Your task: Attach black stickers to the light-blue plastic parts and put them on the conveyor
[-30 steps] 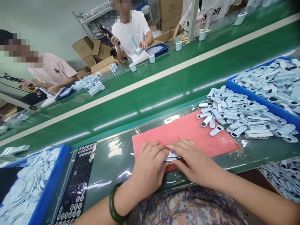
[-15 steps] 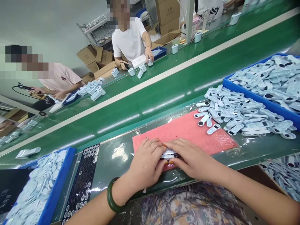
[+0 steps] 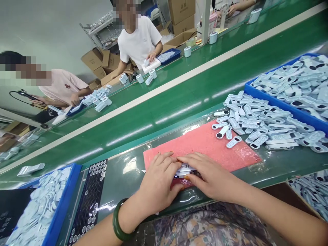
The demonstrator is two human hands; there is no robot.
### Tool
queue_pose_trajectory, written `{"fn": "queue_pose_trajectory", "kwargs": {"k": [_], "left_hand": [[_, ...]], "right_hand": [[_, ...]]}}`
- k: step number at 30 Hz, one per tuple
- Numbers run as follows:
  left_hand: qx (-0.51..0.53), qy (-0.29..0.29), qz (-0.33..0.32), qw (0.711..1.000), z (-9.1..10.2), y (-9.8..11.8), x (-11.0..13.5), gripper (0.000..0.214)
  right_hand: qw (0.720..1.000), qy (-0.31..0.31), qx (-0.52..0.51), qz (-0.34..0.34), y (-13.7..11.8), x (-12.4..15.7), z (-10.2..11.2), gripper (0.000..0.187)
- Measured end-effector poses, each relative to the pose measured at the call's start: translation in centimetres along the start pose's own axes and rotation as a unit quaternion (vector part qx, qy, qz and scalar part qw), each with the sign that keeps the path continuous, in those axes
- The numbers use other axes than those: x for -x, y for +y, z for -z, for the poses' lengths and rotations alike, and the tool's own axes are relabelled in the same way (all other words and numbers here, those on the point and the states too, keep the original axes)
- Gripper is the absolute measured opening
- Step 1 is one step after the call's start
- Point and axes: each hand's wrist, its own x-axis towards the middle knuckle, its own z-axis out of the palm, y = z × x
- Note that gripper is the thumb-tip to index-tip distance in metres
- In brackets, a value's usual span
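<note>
Far L of the hands: blue tray [image 3: 63, 201] w/ pale pieces, then a black sticker sheet [image 3: 88, 198]. L hand [image 3: 159, 181] is palm down, fingers curled over the L end of the pale part [image 3: 185, 169]. Part sits btwn both hands' fingertips, long axis L–R, on the near edge of the pink mat [image 3: 205, 143]. R hand [image 3: 212, 177] pinches its R end, thumb under, index on top. Hands are together, both clamped on it, equally near. Parts pile [image 3: 256, 126] lies well off to the R.

Pale wall [image 3: 51, 27], stacked cardboard boxes [image 3: 179, 12], long green conveyor belt [image 3: 179, 99]
</note>
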Motion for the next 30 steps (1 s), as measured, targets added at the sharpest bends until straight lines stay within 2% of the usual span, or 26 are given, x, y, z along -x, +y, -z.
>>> {"fn": "queue_pose_trajectory", "kwargs": {"k": [2, 4, 6, 8, 11, 14, 17, 20, 22, 24, 27, 30], "left_hand": [[-0.075, 0.008, -0.007, 0.997, -0.1, 0.1, -0.2, 0.039], [-0.149, 0.012, -0.02, 0.989, 0.1, 0.0, -0.8, 0.029], [-0.195, -0.006, -0.046, 0.98, 0.7, -0.7, -2.1, 0.016], [-0.227, -0.037, -0.08, 0.97, 1.8, -2.1, -4.0, 0.008], [-0.278, -0.033, -0.112, 0.953, 3.6, -5.5, -8.3, 0.01], [-0.343, 0.025, -0.089, 0.935, 4.5, -9.4, -13.3, 0.014], [-0.343, 0.06, -0.022, 0.937, 4.1, -12.5, -17.3, 0.027], [-0.296, 0.059, 0.021, 0.953, 3.0, -14.0, -18.8, 0.039], [-0.287, 0.06, 0.03, 0.956, 2.3, -14.1, -17.9, 0.051], [-0.272, 0.063, 0.025, 0.96, 1.7, -13.4, -15.5, 0.059], [-0.21, 0.042, -0.014, 0.977, 0.7, -11.8, -9.8, 0.056], [-0.147, 0.004, -0.042, 0.988, -0.2, -10.4, -3.6, 0.043]], "right_hand": [[0.999, 0.041, 0.027, 0.013, 0.4, 0.6, 0.9, 0.042], [0.989, 0.115, 0.094, 0.016, 1.3, 1.5, 2.6, 0.035], [0.965, 0.187, 0.184, 0.004, 2.5, 2.8, 4.7, 0.027], [0.938, 0.22, 0.269, -0.021, 3.8, 4.2, 6.9, 0.024], [0.91, 0.199, 0.358, -0.067, 5.0, 6.1, 9.1, 0.026], [0.889, 0.15, 0.422, -0.096, 5.2, 6.5, 9.6, 0.034], [0.877, 0.104, 0.457, -0.109, 4.8, 5.7, 9.3, 0.042], [0.874, 0.084, 0.468, -0.101, 4.8, 4.8, 9.0, 0.038], [0.882, 0.095, 0.454, -0.082, 4.9, 4.5, 8.7, 0.032], [0.909, 0.121, 0.395, -0.06, 4.8, 4.0, 8.1, 0.026], [0.961, 0.123, 0.243, -0.053, 3.9, 2.6, 6.3, 0.02], [0.988, 0.084, 0.113, -0.06, 2.5, 0.2, 3.8, 0.022]]}}
